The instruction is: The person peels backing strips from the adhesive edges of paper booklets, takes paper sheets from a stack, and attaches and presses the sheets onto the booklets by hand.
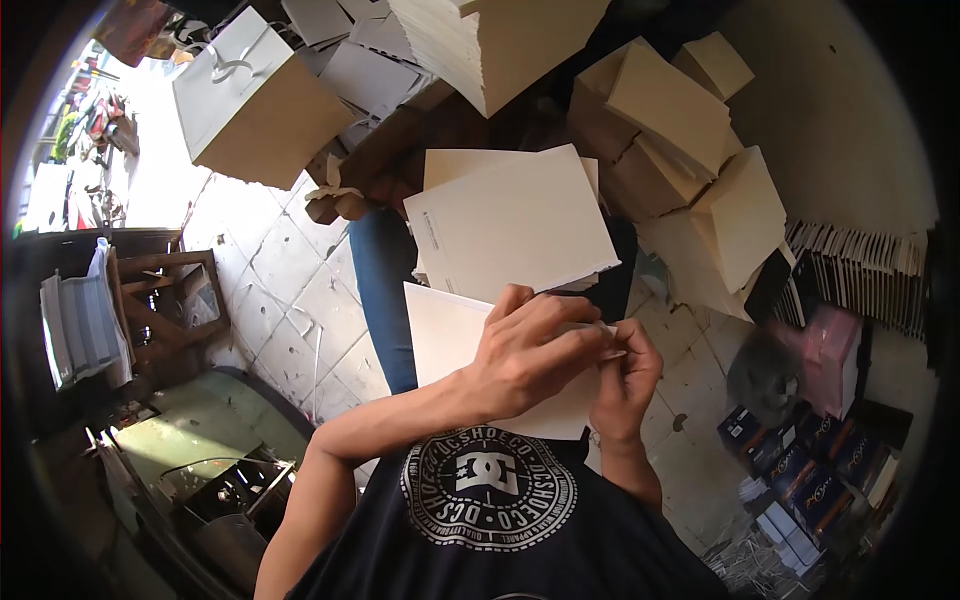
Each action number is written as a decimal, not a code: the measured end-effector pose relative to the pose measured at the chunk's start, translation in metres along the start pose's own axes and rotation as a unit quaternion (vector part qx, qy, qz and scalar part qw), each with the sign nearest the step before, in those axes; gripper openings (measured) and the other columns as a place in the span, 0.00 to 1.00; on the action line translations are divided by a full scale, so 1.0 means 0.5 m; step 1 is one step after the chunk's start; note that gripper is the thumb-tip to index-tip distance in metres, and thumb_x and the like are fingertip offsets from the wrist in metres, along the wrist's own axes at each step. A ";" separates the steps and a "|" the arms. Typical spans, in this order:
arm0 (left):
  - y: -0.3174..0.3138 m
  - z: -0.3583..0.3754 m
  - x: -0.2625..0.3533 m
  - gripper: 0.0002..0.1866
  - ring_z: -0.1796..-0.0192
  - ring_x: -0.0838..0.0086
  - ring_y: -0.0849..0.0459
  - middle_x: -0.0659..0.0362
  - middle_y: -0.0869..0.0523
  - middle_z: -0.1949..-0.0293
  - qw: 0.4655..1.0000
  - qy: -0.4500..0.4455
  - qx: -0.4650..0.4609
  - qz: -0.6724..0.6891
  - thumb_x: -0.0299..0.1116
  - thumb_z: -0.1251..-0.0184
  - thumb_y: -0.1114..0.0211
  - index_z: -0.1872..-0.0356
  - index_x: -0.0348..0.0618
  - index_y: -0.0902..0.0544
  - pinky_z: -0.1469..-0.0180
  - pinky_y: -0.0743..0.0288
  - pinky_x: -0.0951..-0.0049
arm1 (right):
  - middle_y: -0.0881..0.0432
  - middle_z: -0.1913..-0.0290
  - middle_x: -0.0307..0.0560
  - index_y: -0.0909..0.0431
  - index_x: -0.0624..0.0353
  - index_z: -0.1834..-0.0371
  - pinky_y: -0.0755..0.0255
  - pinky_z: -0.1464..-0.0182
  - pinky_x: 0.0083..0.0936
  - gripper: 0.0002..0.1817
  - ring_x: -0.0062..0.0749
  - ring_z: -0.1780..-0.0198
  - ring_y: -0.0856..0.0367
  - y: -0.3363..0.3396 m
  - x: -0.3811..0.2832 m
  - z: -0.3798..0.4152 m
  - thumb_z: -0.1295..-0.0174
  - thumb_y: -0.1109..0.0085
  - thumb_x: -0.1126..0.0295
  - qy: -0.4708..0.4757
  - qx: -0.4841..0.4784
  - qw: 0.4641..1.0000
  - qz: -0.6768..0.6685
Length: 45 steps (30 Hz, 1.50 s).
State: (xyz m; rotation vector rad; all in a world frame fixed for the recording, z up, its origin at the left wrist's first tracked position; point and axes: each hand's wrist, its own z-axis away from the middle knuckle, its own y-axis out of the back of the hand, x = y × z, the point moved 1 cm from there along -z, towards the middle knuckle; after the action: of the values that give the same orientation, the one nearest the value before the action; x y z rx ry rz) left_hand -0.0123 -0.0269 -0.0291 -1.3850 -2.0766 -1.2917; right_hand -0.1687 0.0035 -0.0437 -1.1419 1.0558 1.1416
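Observation:
A white paper sheet or thin booklet (447,335) lies tilted in front of my chest, partly covered by my hands. My left hand (530,352) reaches across it, its fingers bent and pinched at the upper right edge. Against that same edge, my right hand (626,378) is closed, thumb and fingers pressed together beside the left fingertips. What exactly sits between the fingertips is hard to make out. Just beyond the hands, a stack of cream paper booklets (515,222) rests on my lap, the top one turned askew with small print on it.
Large paper stacks (270,120) stand at the upper left, with more piles (670,110) at the upper right. A row of upright booklets (865,275) lines the right wall. Dark blue boxes (815,480) sit at the lower right. A wooden frame (165,300) is at left.

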 end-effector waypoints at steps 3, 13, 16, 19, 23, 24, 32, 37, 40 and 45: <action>0.058 -0.061 -0.022 0.12 0.61 0.73 0.16 0.65 0.14 0.61 0.998 -0.048 0.029 -0.028 0.31 0.50 0.23 0.64 0.48 0.16 0.57 0.31 0.72 | 0.24 0.68 0.33 0.27 0.60 0.63 0.35 0.62 0.12 0.06 0.10 0.65 0.28 0.055 -0.011 0.009 0.30 0.41 0.71 -0.003 0.070 0.998 -0.003; 0.451 -0.361 -0.288 0.15 0.53 0.71 0.13 0.59 0.11 0.52 0.913 0.018 0.206 -0.352 0.42 0.31 0.34 0.49 0.46 0.13 0.49 0.23 0.70 | 0.22 0.61 0.40 0.30 0.56 0.61 0.27 0.54 0.25 0.09 0.25 0.57 0.22 0.203 -0.092 -0.007 0.23 0.51 0.63 0.087 0.275 0.950 -0.121; 0.357 -0.307 -0.194 0.13 0.57 0.78 0.14 0.59 0.11 0.55 0.949 0.071 0.200 -0.234 0.35 0.30 0.34 0.49 0.42 0.14 0.52 0.23 0.73 | 0.22 0.62 0.40 0.29 0.56 0.61 0.27 0.55 0.25 0.09 0.24 0.59 0.22 0.177 -0.077 -0.017 0.23 0.50 0.63 0.070 0.224 0.961 -0.145; 0.198 -0.158 -0.110 0.24 0.46 0.69 0.17 0.53 0.18 0.42 0.928 0.282 0.009 0.242 0.41 0.25 0.44 0.35 0.36 0.24 0.41 0.27 0.71 | 0.21 0.63 0.39 0.28 0.57 0.60 0.28 0.56 0.22 0.10 0.22 0.60 0.22 0.138 -0.055 -0.033 0.24 0.49 0.63 0.043 0.205 0.970 -0.123; 0.108 -0.049 -0.087 0.22 0.49 0.77 0.17 0.57 0.14 0.53 0.821 0.399 0.012 0.408 0.39 0.22 0.48 0.36 0.33 0.25 0.45 0.25 0.75 | 0.22 0.65 0.39 0.27 0.61 0.60 0.30 0.58 0.18 0.10 0.18 0.62 0.24 0.091 -0.023 -0.045 0.25 0.47 0.65 0.064 0.194 0.979 -0.012; 0.095 -0.034 -0.093 0.18 0.54 0.82 0.17 0.61 0.13 0.58 0.816 0.408 0.033 0.407 0.36 0.21 0.46 0.39 0.36 0.21 0.47 0.25 0.78 | 0.21 0.64 0.39 0.26 0.62 0.59 0.30 0.58 0.18 0.10 0.18 0.62 0.25 0.082 -0.016 -0.043 0.25 0.46 0.66 0.076 0.189 0.979 0.018; 0.081 -0.006 -0.123 0.17 0.58 0.82 0.16 0.60 0.13 0.58 0.749 0.422 0.118 0.497 0.35 0.22 0.42 0.43 0.33 0.19 0.53 0.21 0.80 | 0.20 0.63 0.40 0.25 0.63 0.57 0.29 0.58 0.18 0.10 0.18 0.62 0.24 0.072 0.013 -0.058 0.25 0.46 0.66 0.051 0.172 0.984 0.014; 0.077 0.021 -0.142 0.18 0.55 0.80 0.15 0.58 0.12 0.55 0.752 0.437 0.079 0.488 0.34 0.23 0.41 0.41 0.32 0.20 0.49 0.20 0.78 | 0.18 0.64 0.40 0.25 0.62 0.58 0.28 0.59 0.17 0.09 0.17 0.62 0.23 0.071 0.013 -0.062 0.24 0.46 0.66 0.055 0.161 0.985 0.027; 0.071 0.022 -0.147 0.18 0.53 0.78 0.15 0.56 0.13 0.54 0.761 0.439 0.095 0.467 0.33 0.23 0.40 0.41 0.30 0.21 0.47 0.21 0.77 | 0.19 0.64 0.40 0.25 0.62 0.58 0.28 0.58 0.17 0.09 0.17 0.62 0.23 0.063 0.006 -0.061 0.24 0.47 0.66 0.054 0.160 0.985 0.033; 0.065 0.010 -0.130 0.17 0.58 0.81 0.15 0.58 0.12 0.57 0.765 0.414 0.120 0.479 0.35 0.24 0.39 0.45 0.30 0.18 0.52 0.20 0.79 | 0.19 0.64 0.40 0.25 0.62 0.58 0.28 0.58 0.18 0.09 0.17 0.62 0.23 0.075 0.013 -0.068 0.24 0.47 0.66 0.032 0.161 0.986 0.017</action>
State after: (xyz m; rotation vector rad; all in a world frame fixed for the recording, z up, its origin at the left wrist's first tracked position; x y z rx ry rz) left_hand 0.0475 -0.0554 -0.0596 -1.1422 -0.6907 -0.8484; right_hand -0.2063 -0.0276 -0.0586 -0.9101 1.2625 0.9236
